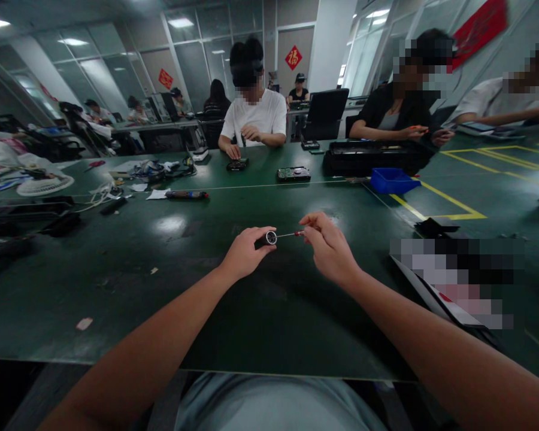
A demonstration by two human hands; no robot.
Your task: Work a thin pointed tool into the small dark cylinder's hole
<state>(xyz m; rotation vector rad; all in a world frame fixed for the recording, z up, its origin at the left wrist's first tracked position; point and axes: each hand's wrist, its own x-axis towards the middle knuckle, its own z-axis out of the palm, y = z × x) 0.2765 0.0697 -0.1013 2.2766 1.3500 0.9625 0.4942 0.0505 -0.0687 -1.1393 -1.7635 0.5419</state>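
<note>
My left hand (245,252) is closed around a small black cylinder (270,237) with a silver round face turned to the right. My right hand (327,248) pinches a thin screwdriver (293,234) with a red collar, its metal tip touching the cylinder's face. Both hands hover just above the dark green table (170,287), near its middle.
A blue bin (393,180) and a long black case (372,157) lie at the right rear. Circuit boards (293,174), a pen-like tool (186,194) and cables lie farther back. A blurred flat item (453,287) sits at my right. Other people sit across the table.
</note>
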